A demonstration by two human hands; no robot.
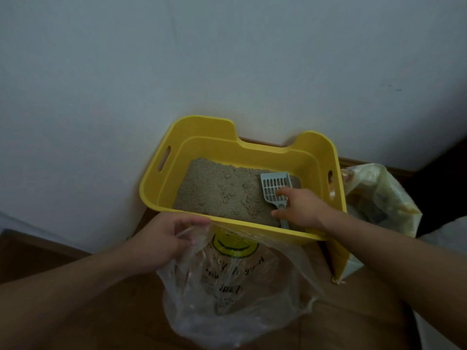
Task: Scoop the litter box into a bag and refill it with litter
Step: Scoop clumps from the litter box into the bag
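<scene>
A yellow litter box (202, 133) stands against the white wall, holding beige litter (222, 190). A pale grey slotted scoop (274, 186) lies on the litter at the box's right side. My right hand (300, 207) is over the scoop's handle, with the fingers spread around it and touching it. My left hand (164, 234) grips the rim of a clear plastic bag (235, 294) with a yellow smiley print. The bag hangs just in front of the box's near wall, with a little litter at its bottom.
A yellow-and-clear litter sack (379, 198) stands open to the right of the box, against the wall. The floor (38, 253) is brown wood. A dark gap (437, 173) lies at the far right, with a pale cloth (449, 238) below it.
</scene>
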